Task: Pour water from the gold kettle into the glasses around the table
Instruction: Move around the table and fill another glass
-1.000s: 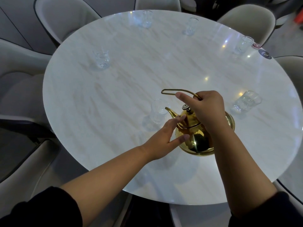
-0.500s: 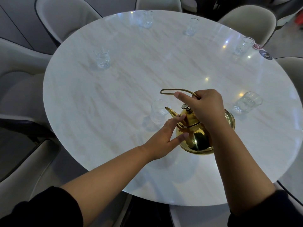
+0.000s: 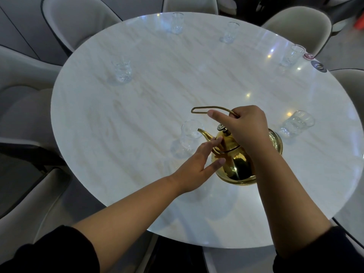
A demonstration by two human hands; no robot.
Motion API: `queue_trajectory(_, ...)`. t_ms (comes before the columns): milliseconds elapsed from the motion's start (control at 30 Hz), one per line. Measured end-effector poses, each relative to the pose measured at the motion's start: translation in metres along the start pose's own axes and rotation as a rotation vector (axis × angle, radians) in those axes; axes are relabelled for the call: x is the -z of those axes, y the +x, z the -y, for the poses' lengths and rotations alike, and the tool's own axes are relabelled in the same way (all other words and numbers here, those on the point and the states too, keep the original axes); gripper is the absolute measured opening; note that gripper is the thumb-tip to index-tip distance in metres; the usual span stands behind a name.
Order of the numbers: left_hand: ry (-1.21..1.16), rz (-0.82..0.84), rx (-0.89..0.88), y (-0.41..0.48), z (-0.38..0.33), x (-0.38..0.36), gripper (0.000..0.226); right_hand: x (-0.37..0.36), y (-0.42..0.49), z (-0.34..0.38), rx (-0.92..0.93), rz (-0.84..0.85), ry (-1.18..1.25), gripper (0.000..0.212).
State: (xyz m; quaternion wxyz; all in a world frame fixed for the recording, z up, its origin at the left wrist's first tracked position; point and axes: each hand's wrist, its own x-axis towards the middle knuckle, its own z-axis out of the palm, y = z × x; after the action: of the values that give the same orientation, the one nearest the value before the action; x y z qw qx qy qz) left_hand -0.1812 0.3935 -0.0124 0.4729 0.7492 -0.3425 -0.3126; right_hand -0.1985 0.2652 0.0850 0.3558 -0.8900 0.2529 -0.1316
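The gold kettle (image 3: pixel 236 166) is tilted to the left over the round marble table (image 3: pixel 137 115). Its thin spout tip sits at the rim of a clear glass (image 3: pixel 190 133) just left of it. My right hand (image 3: pixel 246 129) grips the kettle's wire handle from above, index finger stretched along it. My left hand (image 3: pixel 199 162) lies flat against the kettle's left side, fingers straight on the lid edge and thumb on the belly. Several more clear glasses stand around the table, among them one at the right (image 3: pixel 297 123) and one at the far left (image 3: pixel 121 70).
Pale upholstered chairs (image 3: pixel 78 22) ring the table on all sides. Two small round coasters (image 3: pixel 319 66) lie at the far right edge beside a glass (image 3: pixel 291 56). Two further glasses stand at the far edge (image 3: pixel 177 22).
The kettle and both hands have hardly moved; the spout stays at the near glass's rim with the same tilt.
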Motion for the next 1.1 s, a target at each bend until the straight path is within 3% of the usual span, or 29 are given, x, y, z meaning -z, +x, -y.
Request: queue_trajectory(1100,-0.02,-0.014,0.0,-0.0011,-0.0018,0.0028,0.055,-0.0013,0.0065,0.0056,0.03,0.024,-0.062,0.059)
